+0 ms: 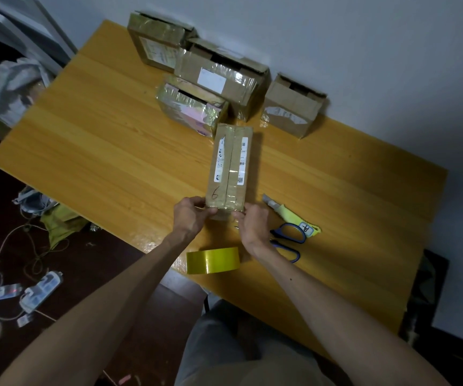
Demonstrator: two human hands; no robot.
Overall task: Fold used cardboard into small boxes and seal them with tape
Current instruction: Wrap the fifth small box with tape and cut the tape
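our left hand (192,215) curls round the near-left corner | glossy yellow tape roll (212,260) stands at the edge of the orange wooden table (99,135) | long brown taped cardboard box (229,165) lies mid-table | our right hand (252,227) pinches its near-right corner | we should press flaps flush before taping

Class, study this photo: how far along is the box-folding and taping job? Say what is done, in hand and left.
Done: four folded boxes stand by the wall, some flaps open. In hand: the left hand and right hand hold the long box at its near end. Left: sealing it, seemingly; the tape roll lies untouched.
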